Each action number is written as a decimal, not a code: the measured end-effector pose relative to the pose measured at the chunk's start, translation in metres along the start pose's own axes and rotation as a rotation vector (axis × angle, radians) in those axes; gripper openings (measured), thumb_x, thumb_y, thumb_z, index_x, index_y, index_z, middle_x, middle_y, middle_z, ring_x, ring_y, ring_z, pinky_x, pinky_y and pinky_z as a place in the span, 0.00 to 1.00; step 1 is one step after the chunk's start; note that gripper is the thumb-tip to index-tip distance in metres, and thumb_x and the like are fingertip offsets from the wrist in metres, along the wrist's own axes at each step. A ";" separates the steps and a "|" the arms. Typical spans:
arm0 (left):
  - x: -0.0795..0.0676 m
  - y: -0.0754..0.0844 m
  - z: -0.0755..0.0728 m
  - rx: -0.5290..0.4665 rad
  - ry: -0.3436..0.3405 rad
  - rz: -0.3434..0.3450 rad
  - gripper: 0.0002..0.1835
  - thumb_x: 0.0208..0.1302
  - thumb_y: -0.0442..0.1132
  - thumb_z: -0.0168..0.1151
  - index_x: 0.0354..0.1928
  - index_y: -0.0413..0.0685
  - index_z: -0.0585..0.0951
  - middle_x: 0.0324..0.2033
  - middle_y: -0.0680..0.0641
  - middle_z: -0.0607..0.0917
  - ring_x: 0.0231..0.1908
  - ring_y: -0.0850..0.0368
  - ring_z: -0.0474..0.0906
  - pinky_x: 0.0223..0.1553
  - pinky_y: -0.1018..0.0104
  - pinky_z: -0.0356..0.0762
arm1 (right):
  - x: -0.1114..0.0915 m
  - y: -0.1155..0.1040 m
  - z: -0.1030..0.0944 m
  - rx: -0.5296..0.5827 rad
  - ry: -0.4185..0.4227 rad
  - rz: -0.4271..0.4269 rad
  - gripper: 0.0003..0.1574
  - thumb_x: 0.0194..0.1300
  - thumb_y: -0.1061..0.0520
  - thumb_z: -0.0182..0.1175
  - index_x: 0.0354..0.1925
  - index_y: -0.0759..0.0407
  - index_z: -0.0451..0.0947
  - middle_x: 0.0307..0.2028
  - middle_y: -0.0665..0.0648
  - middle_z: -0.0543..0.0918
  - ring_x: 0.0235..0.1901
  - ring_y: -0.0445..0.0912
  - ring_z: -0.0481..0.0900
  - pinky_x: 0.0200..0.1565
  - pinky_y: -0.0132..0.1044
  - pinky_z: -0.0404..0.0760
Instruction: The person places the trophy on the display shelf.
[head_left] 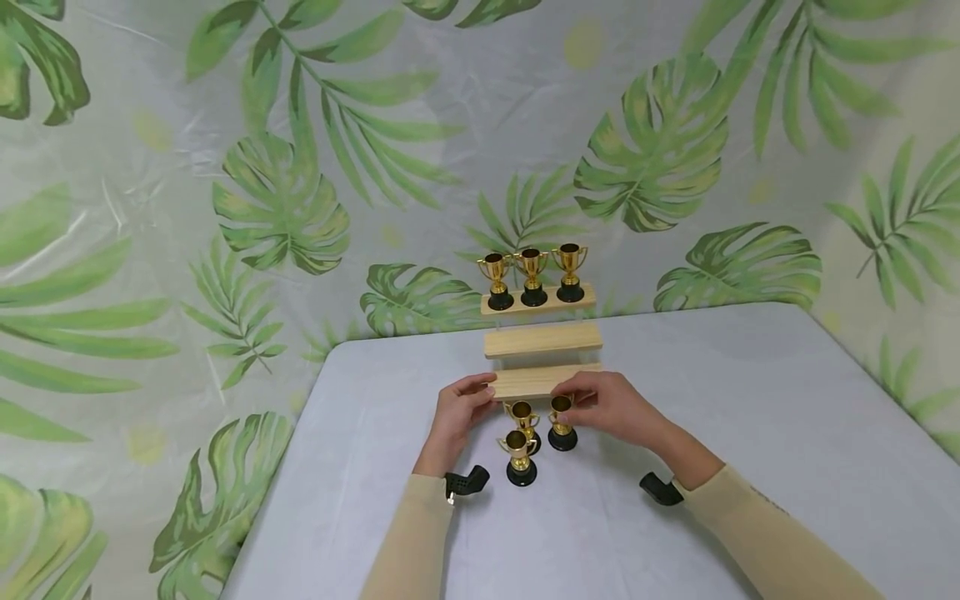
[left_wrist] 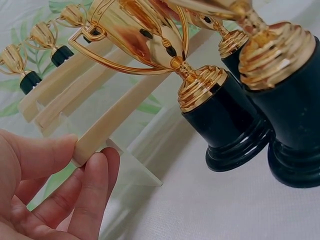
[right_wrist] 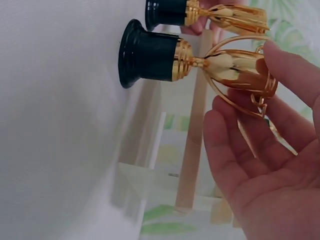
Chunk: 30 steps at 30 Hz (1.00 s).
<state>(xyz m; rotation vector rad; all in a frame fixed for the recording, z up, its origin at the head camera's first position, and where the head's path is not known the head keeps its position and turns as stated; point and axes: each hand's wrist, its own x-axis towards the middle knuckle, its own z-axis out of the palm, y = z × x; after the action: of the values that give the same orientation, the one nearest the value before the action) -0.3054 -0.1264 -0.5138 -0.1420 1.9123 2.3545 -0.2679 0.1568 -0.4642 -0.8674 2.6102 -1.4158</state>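
My left hand (head_left: 456, 418) pinches the left end of the lowest wooden step (left_wrist: 115, 111) of a three-tier display stand, thumb above and fingers below. At the stand's front right, my right hand (head_left: 618, 408) holds a small gold trophy cup (right_wrist: 232, 67) by its bowl and handle, thumb near the rim. That cup's black base (head_left: 562, 438) is close to the tabletop; I cannot tell whether it touches. To its left, two more trophy cups stand upright on the table, one close to the stand (head_left: 522, 413) and one nearer me (head_left: 521, 473).
On the top step (head_left: 512, 307) stand three matching trophy cups (head_left: 533, 267) in a row. The middle step (head_left: 543, 340) is bare wood. A white cloth (head_left: 360, 433) covers the table, and a leaf-print curtain (head_left: 525, 125) hangs close behind the stand.
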 end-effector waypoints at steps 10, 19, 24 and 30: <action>-0.002 -0.001 0.000 -0.012 0.009 0.020 0.16 0.63 0.27 0.67 0.53 0.37 0.85 0.45 0.39 0.84 0.39 0.54 0.85 0.44 0.63 0.85 | 0.001 0.005 0.007 -0.155 0.072 -0.137 0.16 0.58 0.53 0.75 0.46 0.49 0.86 0.38 0.42 0.84 0.33 0.40 0.80 0.36 0.35 0.82; -0.001 -0.004 0.002 -0.012 -0.015 0.020 0.16 0.63 0.27 0.68 0.53 0.36 0.85 0.42 0.41 0.85 0.39 0.55 0.85 0.44 0.63 0.85 | -0.005 0.002 0.011 -0.244 0.131 -0.139 0.17 0.55 0.54 0.77 0.45 0.50 0.86 0.35 0.39 0.82 0.31 0.34 0.78 0.33 0.34 0.80; 0.000 -0.004 0.003 -0.010 -0.022 0.018 0.15 0.63 0.28 0.68 0.52 0.37 0.86 0.43 0.41 0.85 0.39 0.55 0.85 0.45 0.62 0.85 | -0.009 0.000 0.013 -0.262 0.161 -0.156 0.19 0.55 0.53 0.77 0.46 0.53 0.87 0.36 0.40 0.82 0.31 0.33 0.78 0.32 0.33 0.80; 0.000 -0.002 0.001 -0.009 -0.002 0.024 0.15 0.62 0.27 0.68 0.52 0.38 0.86 0.43 0.41 0.85 0.40 0.54 0.85 0.48 0.58 0.84 | -0.008 -0.002 0.013 -0.288 0.170 -0.194 0.19 0.55 0.52 0.77 0.46 0.53 0.87 0.36 0.40 0.82 0.31 0.33 0.77 0.32 0.37 0.81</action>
<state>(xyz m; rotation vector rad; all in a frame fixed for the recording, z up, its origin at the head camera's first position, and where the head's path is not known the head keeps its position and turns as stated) -0.3053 -0.1248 -0.5153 -0.1186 1.9137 2.3778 -0.2567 0.1497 -0.4721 -1.1041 2.9838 -1.2176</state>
